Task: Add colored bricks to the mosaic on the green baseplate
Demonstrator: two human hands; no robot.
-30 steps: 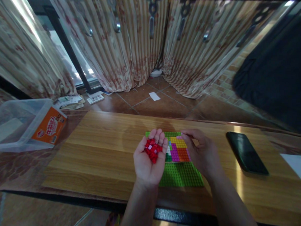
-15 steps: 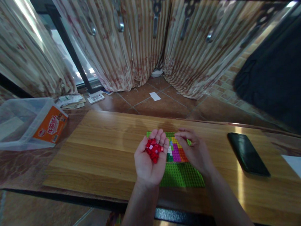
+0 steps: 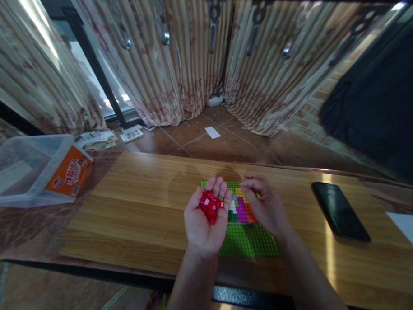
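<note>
Palm up and cupped, my left hand [image 3: 205,234] carries a small heap of red toy bricks [image 3: 211,207]. It is held above the left part of a green studded baseplate [image 3: 248,241]. On the baseplate sits a patch of coloured bricks [image 3: 242,209], in purple, yellow, orange, white, green and blue. My right hand [image 3: 265,207] hovers over the right side of that patch. Its thumb and fingertips are drawn together beside the yellow bricks; whether a brick is between them is hidden. The left hand covers part of the patch.
All this rests on a wooden board [image 3: 137,207] on a table. To the right lie a black phone [image 3: 340,211] and a white sheet [image 3: 409,231]. A clear plastic bin [image 3: 31,179] with an orange label stands at the left. Striped curtains [image 3: 190,74] hang behind.
</note>
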